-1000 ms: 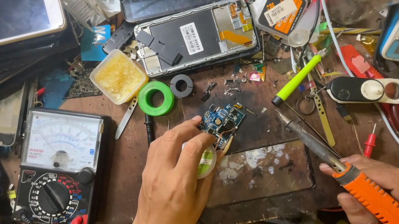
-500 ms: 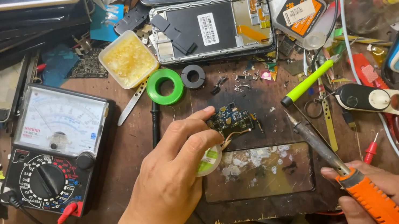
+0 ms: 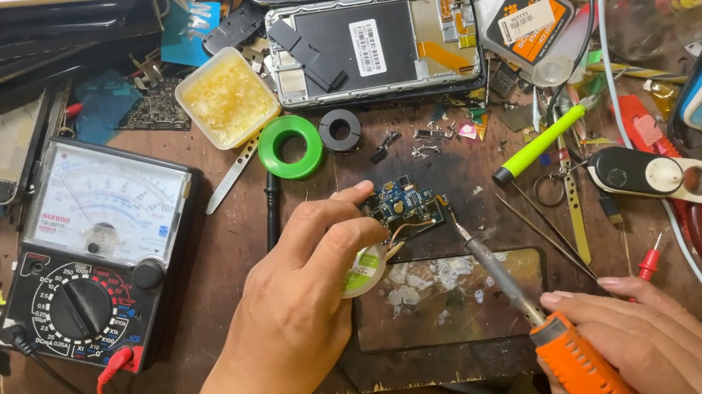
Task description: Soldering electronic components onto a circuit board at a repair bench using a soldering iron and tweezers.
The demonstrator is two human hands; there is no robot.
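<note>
My left hand (image 3: 304,282) pinches the near left edge of a small blue circuit board (image 3: 400,205) lying on the dark work mat, and a pale green reel of solder (image 3: 365,267) sits under its fingers. My right hand (image 3: 641,338) grips the orange handle of a soldering iron (image 3: 523,301). The iron's metal shaft slants up and left, and its tip touches the right edge of the board beside a thin wire.
An analog multimeter (image 3: 93,262) with red and black leads lies at the left. Behind the board are a green tape roll (image 3: 289,147), a black ring (image 3: 340,130), a tub of yellow flux (image 3: 228,98) and an opened phone (image 3: 373,46). Tweezers, a yellow-green tool (image 3: 539,145) and cables crowd the right.
The iron's tip has come in from the right onto the board's edge. My left hand has stayed on the board. The view has shifted slightly.
</note>
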